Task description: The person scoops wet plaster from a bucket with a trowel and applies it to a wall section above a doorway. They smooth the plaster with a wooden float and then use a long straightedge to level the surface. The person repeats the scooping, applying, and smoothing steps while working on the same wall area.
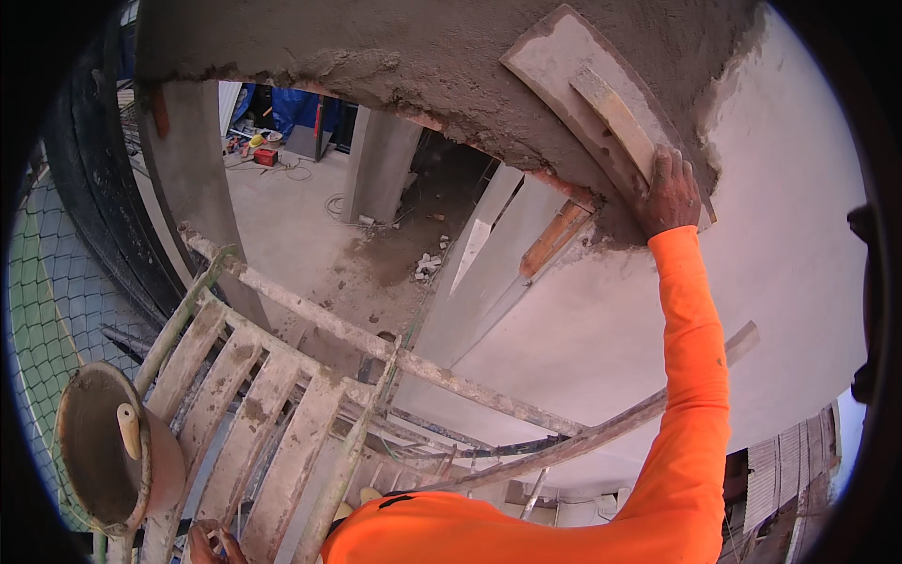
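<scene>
Your right hand holds the wooden float, fingers wrapped on its handle, flat against wet plaster. The mortar-smeared bucket holds a pale-handled tool. Your left hand's fingers: cannot tell.

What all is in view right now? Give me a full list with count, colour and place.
plaster float: one, grey board with a pale wooden handle, pressed flat on the wet wall, upper centre
wet plaster: one band, dark grey, across the top
smooth wall: one, pale grey, right
brick: one, orange, exposed under the plaster edge
scaffold planks: several, mortar-stained pale wood, lower left
mortar bucket: one, brown-grey, far lower left, pale handle sticking out
safety net: one, green, left edge
right hand: one, mortar-smeared, gripping the float's handle; orange sleeve
left hand: one, bottom edge by the planks; fingers unclear
</scene>
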{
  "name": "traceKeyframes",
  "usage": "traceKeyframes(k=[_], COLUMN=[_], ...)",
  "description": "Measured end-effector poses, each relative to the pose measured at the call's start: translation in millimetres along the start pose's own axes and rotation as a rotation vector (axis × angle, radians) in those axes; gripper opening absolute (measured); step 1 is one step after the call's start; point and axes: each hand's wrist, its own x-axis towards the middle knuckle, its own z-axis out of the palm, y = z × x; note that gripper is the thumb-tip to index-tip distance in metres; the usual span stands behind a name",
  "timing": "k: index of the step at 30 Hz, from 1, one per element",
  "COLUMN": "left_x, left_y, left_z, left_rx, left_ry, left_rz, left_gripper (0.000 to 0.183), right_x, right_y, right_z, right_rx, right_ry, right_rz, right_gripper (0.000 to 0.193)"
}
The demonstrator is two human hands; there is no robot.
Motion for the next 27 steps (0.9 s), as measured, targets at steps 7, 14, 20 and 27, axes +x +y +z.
traceKeyframes(k=[7, 14, 20, 27], left_x=[74, 38, 78, -12], left_y=[78, 41, 54, -29], left_z=[83, 28, 68, 4], left_rx=[0.044, 0.038, -0.058, -0.116], left_ry=[-0.202, -0.291, -0.215, -0.162], left_rz=[0.601, 0.089, 0.519, 0.089], left_gripper=[0.02, 0.02, 0.018, 0.022], right_x=[32, -4, -28, -120], right_y=[-61, -41, -41, 35], right_z=[22, 3, 23, 20], right_rx=[0.087, -0.028, -0.024, -0.017], right_ry=[0.035, -0.159, -0.142, -0.128], right_rz=[-0.209, -0.085, -0.166, 0.066], right_gripper=[0.051, 0.047, 0.047, 0.057])
